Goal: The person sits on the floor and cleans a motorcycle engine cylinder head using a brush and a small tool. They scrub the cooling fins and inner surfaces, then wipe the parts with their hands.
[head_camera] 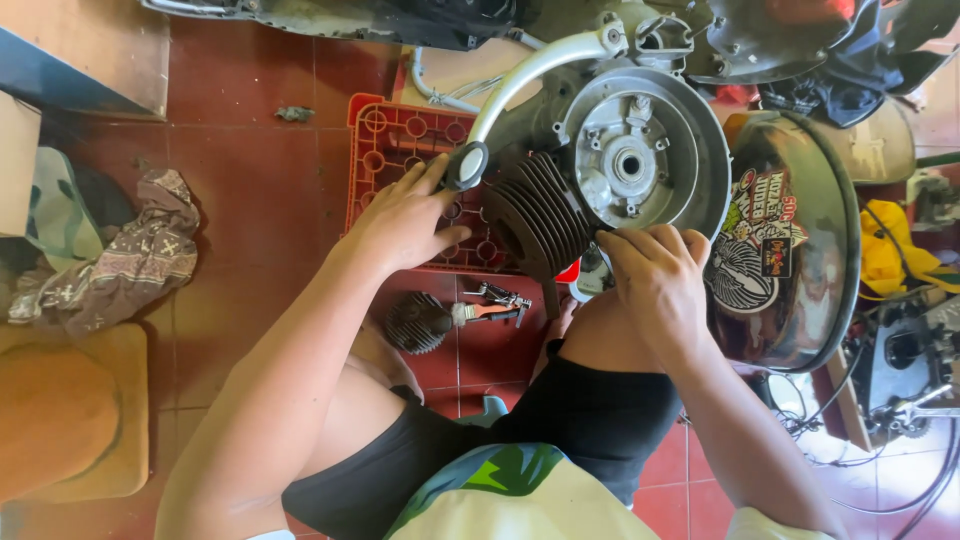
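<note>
A grey scooter engine (640, 150) with a round open casing rests on a red plastic crate (395, 150). Its dark finned cylinder (535, 215) sticks out toward me. My left hand (405, 220) lies on the crate beside the cylinder, thumb and fingers touching a black round cap (466, 166) at the end of a curved silver arm (530, 75). My right hand (655, 275) is closed against the lower right side of the cylinder, under the casing; what its fingers grip is hidden.
A second finned cylinder head (415, 322) and a small tool (495, 305) lie on the red tiled floor between my knees. A dark scooter body panel with stickers (790, 250) stands at the right. Crumpled cloth (130, 260) lies at left, cables (900, 420) at right.
</note>
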